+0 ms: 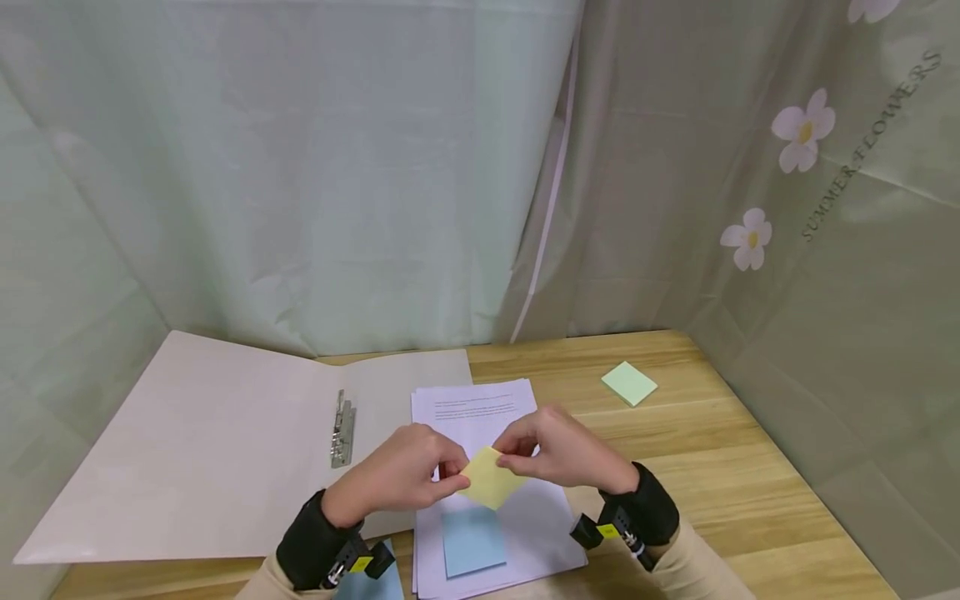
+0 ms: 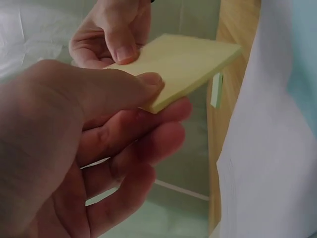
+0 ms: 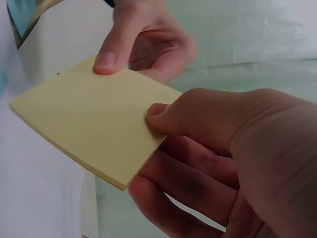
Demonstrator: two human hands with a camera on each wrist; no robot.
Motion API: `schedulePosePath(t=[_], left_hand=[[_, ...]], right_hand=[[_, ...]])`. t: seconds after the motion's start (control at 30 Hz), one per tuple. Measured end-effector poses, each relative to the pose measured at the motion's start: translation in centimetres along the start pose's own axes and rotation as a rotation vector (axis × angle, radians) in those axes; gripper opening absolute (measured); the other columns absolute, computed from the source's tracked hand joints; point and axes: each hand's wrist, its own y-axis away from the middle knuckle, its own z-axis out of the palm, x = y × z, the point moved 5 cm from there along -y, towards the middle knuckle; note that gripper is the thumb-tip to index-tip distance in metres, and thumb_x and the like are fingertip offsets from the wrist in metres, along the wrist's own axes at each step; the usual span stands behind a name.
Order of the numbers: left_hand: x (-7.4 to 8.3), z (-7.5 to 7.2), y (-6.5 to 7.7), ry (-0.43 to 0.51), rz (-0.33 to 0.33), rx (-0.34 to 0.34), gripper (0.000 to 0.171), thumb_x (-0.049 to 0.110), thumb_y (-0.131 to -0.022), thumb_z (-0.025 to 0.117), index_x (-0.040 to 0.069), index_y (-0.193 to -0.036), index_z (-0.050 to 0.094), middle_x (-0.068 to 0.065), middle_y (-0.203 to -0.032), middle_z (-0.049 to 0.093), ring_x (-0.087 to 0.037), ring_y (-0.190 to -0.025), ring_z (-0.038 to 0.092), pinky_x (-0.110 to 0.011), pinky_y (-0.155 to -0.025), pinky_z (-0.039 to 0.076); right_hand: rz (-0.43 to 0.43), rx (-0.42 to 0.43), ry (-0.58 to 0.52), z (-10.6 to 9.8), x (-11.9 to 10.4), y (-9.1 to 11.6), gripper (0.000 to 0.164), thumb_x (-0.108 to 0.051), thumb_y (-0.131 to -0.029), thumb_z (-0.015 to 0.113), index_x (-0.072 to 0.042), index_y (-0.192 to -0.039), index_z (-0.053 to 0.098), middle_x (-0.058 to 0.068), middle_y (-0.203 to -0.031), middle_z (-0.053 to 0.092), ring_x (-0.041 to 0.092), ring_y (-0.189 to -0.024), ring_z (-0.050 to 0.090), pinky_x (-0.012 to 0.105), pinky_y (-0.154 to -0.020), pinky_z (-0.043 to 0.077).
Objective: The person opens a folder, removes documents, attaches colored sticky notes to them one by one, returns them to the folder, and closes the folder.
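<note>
Pinching, thumbs uppermost: left grip [image 1: 405,471] and right grip [image 1: 564,450], both gripping one yellow note pad [image 1: 489,481], which I see held up between them. Below the two grips: one stack of sheets [image 1: 465,408], lines of print showing on its top page. On that stack, nearer the person than the grips: one blue note pad [image 1: 474,548]. Left of the left grip: one white binder [image 1: 202,450], opened out, with a metal clasp [image 1: 342,429]. Beyond and right of the right grip: one pale green note pad [image 1: 628,383], flat on the wooden tabletop [image 1: 720,433]. Nearer than the left grip: a second blue item [image 1: 386,585], partly hidden.
</note>
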Motion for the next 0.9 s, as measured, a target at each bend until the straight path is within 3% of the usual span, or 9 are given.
schedulePosePath(t=[0.07,0.17,0.33,0.5,0.6,0.7,0.9], left_hand=[[0.0,0.1,0.0,0.025,-0.003,0.008,0.010,0.018,-0.101,0.085,0.017,-0.091,0.085,0.012,-0.073,0.075,0.010,-0.065,0.047,-0.013,-0.060,0.042],[-0.5,0.0,0.0,0.098,-0.043,0.048,0.005,0.019,-0.101,0.085,0.016,-0.099,0.087,0.009,-0.080,0.080,0.009,-0.070,0.053,-0.014,-0.062,0.049],[-1.7,-0.5,0.4,0.274,-0.161,0.164,0.022,0.025,-0.099,0.088,0.011,-0.116,0.087,0.000,-0.095,0.085,0.002,-0.082,0.066,-0.021,-0.063,0.057],[-2.2,-0.9,0.5,0.328,-0.200,0.236,0.018,0.025,-0.096,0.091,0.012,-0.106,0.085,-0.003,-0.097,0.086,-0.001,-0.088,0.071,-0.023,-0.065,0.057],[-2.1,-1.1,0.4,0.324,-0.192,0.254,0.011,0.022,-0.097,0.090,0.013,-0.096,0.083,-0.002,-0.092,0.085,0.002,-0.084,0.067,-0.022,-0.066,0.055],[-1.8,-1.2,0.4,0.311,-0.170,0.267,0.014,0.017,-0.098,0.088,0.012,-0.088,0.080,-0.001,-0.083,0.081,0.004,-0.078,0.060,-0.021,-0.066,0.054],[-1.5,-1.6,0.5,0.279,-0.138,0.252,0.021,0.012,-0.098,0.086,0.012,-0.081,0.074,0.002,-0.075,0.076,0.006,-0.074,0.055,-0.021,-0.064,0.055]], right_hand=[[-0.005,-0.012,0.018,-0.2,-0.2,0.2,0.005,-0.006,-0.102,0.082,-0.006,-0.103,0.086,0.002,-0.085,0.083,-0.011,-0.072,0.063,0.021,-0.067,0.060],[0.013,0.011,-0.011,-0.7,-0.1,0.4,0.003,-0.005,-0.102,0.082,-0.005,-0.103,0.085,0.003,-0.086,0.083,-0.010,-0.073,0.064,0.022,-0.068,0.061],[0.038,0.154,-0.108,-1.6,0.3,0.8,0.005,-0.002,-0.101,0.081,-0.001,-0.106,0.082,0.011,-0.092,0.083,-0.002,-0.077,0.072,0.024,-0.071,0.064],[0.045,0.363,-0.160,-2.2,0.3,0.9,0.007,0.001,-0.101,0.080,0.002,-0.108,0.079,0.018,-0.096,0.082,0.004,-0.080,0.077,0.025,-0.075,0.065],[0.033,0.438,-0.173,-2.2,0.1,0.9,0.008,0.003,-0.100,0.080,0.004,-0.107,0.079,0.021,-0.098,0.082,0.006,-0.083,0.078,0.025,-0.076,0.066],[0.024,0.446,-0.198,-2.1,-0.2,0.9,0.008,0.005,-0.099,0.080,0.005,-0.107,0.078,0.024,-0.099,0.081,0.007,-0.083,0.080,0.025,-0.076,0.066],[0.057,0.379,-0.251,-1.8,0.1,0.6,0.007,0.006,-0.100,0.079,0.007,-0.106,0.076,0.026,-0.100,0.079,0.005,-0.081,0.079,0.024,-0.075,0.066]])
